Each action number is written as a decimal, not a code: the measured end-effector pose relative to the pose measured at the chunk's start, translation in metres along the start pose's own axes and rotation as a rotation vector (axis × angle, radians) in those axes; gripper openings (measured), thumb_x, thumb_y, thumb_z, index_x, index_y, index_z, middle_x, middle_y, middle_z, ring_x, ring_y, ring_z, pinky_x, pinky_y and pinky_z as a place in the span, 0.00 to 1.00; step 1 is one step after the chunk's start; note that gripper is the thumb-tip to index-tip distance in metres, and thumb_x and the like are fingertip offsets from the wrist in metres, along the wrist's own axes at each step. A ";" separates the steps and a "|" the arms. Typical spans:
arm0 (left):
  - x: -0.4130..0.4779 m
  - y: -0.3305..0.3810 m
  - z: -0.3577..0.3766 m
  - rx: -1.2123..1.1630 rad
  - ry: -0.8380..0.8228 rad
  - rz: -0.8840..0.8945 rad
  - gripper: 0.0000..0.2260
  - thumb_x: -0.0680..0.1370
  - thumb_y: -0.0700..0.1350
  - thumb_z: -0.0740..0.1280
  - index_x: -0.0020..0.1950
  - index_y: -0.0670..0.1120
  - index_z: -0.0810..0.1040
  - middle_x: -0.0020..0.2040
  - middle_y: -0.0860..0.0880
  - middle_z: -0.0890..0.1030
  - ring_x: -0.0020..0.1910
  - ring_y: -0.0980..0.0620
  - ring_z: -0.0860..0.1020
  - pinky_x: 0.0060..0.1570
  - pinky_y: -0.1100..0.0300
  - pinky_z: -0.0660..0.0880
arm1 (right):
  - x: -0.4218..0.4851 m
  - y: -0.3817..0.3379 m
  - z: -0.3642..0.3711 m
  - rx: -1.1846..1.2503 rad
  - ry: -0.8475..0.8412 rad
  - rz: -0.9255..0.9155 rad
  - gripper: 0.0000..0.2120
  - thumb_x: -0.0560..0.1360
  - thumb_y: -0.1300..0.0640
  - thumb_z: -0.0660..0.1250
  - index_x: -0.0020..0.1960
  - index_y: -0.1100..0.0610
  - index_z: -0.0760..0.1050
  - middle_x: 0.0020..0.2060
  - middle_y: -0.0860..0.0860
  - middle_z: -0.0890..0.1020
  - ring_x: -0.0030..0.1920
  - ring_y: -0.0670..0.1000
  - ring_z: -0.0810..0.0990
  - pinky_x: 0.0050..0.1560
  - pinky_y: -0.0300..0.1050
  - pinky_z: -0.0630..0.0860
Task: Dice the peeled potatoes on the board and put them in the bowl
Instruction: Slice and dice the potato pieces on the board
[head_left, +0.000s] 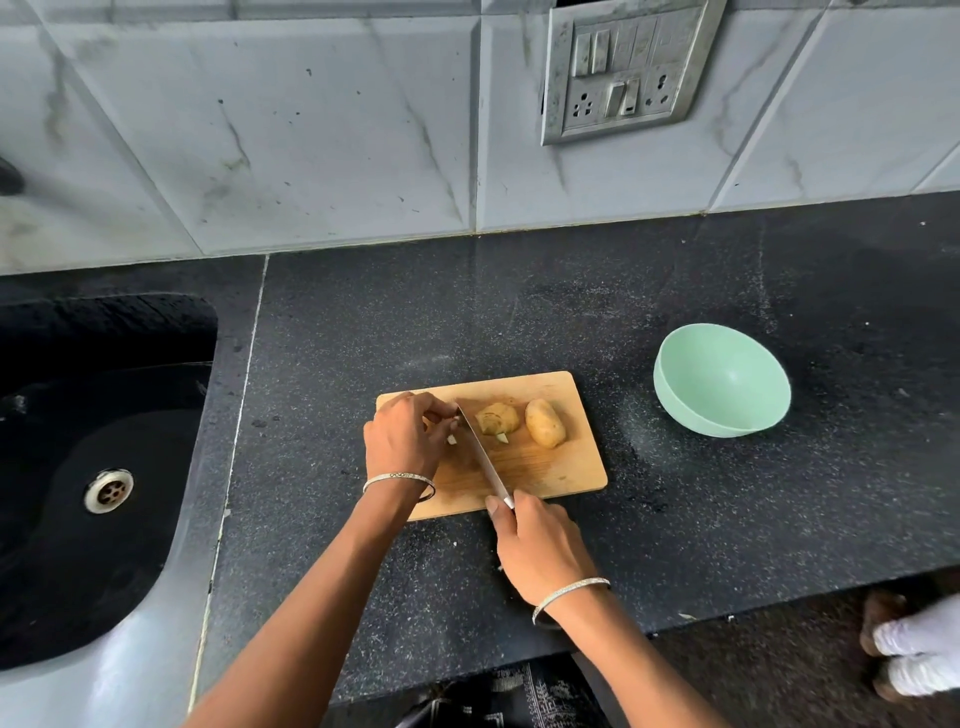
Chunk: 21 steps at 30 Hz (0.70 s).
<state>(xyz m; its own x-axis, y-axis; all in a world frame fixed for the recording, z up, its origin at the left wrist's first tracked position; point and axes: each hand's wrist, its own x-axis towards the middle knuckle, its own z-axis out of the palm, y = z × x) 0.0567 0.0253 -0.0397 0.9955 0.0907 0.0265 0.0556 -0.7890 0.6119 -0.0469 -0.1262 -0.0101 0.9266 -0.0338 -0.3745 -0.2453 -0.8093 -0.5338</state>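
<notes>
A wooden cutting board (556, 470) lies on the black counter. On it stand a whole potato (544, 430) at the right and a partly cut potato (497, 418) beside it, with a small cut bit (502, 438) in front. My left hand (402, 441) curls over small potato pieces at the board's left end, fingertips against the blade. My right hand (535, 545) grips the handle of a knife (483, 454), whose blade runs diagonally across the board. A mint green bowl (722, 387) stands tilted on the counter to the right, with nothing visible inside.
A black sink (109, 488) with a metal drain fills the left side. A tiled wall with a switch and socket plate (623, 73) rises behind the counter. The counter's front edge runs below my arms; feet in white footwear (909, 654) show at bottom right.
</notes>
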 end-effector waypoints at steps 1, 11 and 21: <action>0.001 -0.001 0.000 0.013 -0.002 -0.008 0.04 0.69 0.49 0.75 0.42 0.56 0.83 0.40 0.57 0.82 0.39 0.54 0.79 0.44 0.51 0.78 | 0.001 0.002 0.001 0.024 -0.010 -0.009 0.17 0.82 0.42 0.52 0.46 0.53 0.70 0.43 0.55 0.81 0.46 0.59 0.80 0.40 0.49 0.69; -0.002 0.003 -0.005 0.116 0.051 -0.028 0.04 0.71 0.51 0.70 0.38 0.52 0.80 0.42 0.50 0.81 0.43 0.45 0.78 0.45 0.50 0.75 | 0.011 0.016 -0.011 0.059 0.063 0.025 0.18 0.82 0.42 0.52 0.48 0.54 0.74 0.44 0.55 0.80 0.48 0.60 0.78 0.43 0.49 0.70; 0.001 0.026 0.006 0.133 -0.092 0.132 0.10 0.69 0.55 0.73 0.49 0.57 0.78 0.43 0.58 0.80 0.52 0.50 0.74 0.48 0.54 0.66 | 0.012 0.019 -0.014 0.017 0.109 0.040 0.18 0.82 0.42 0.52 0.48 0.54 0.72 0.46 0.57 0.80 0.48 0.62 0.79 0.44 0.51 0.71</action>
<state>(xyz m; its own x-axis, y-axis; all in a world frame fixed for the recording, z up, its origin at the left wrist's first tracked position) 0.0595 0.0011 -0.0291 0.9973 -0.0699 0.0231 -0.0721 -0.8642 0.4979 -0.0364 -0.1505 -0.0143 0.9412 -0.1303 -0.3116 -0.2867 -0.7960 -0.5332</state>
